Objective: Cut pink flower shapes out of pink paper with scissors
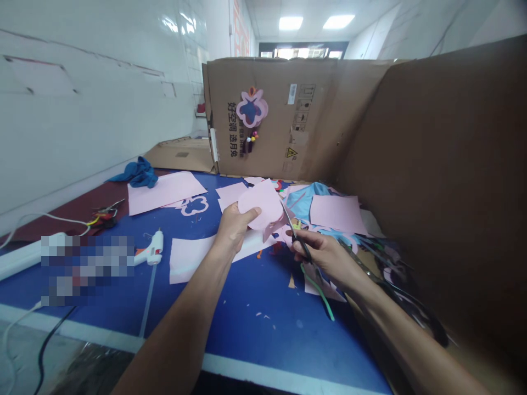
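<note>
My left hand pinches a pink sheet of paper, its thumb lying on top. The sheet has a rounded outline on the left, and a partly cut strip hangs from its lower right. In my right hand is a pair of scissors with dark handles. Their blades point up and left, against the right edge of the paper. Below the hands a larger pale pink sheet lies on the blue table. Under my right hand are a green strip and a pink scrap.
A white glue gun and a white power strip with cords are at left. Cardboard walls stand behind and at right, one bearing a pink flower cutout. Pink sheets, blue cloth and scraps lie about.
</note>
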Action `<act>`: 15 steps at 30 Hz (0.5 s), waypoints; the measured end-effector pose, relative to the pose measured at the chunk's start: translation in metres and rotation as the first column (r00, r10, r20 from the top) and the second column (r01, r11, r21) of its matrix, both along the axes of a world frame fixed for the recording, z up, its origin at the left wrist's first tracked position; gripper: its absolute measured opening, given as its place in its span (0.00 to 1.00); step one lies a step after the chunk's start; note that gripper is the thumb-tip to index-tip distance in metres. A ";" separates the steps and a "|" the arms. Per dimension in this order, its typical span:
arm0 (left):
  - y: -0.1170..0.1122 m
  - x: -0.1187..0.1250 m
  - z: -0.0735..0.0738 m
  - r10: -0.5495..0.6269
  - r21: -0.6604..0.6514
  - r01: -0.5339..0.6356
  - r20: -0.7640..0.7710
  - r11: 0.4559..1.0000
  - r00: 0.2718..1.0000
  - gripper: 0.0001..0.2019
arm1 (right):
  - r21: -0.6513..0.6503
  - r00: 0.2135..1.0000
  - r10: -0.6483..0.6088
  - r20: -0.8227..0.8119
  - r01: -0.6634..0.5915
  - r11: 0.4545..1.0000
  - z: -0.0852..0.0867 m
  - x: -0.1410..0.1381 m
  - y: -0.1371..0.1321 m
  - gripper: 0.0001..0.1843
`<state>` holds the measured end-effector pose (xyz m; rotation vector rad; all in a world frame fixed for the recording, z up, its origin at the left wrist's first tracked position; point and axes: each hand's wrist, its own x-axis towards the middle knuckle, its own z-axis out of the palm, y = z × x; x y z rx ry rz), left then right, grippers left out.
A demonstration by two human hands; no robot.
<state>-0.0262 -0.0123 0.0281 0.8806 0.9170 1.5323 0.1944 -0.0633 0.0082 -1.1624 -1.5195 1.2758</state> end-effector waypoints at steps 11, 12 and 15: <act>0.001 -0.001 -0.003 -0.022 -0.005 0.022 -0.030 1.000 0.999 0.21 | -0.005 0.998 0.027 -0.051 -0.028 1.000 -0.002 0.000 0.000 0.25; 0.001 -0.001 -0.003 -0.025 -0.003 0.025 -0.030 1.000 0.999 0.21 | -0.005 0.998 0.030 -0.047 -0.030 1.000 -0.002 0.001 0.001 0.25; 0.000 -0.001 -0.003 -0.024 -0.001 0.024 -0.031 1.000 0.999 0.20 | 0.003 0.999 0.038 -0.030 -0.038 0.999 -0.003 0.002 0.001 0.23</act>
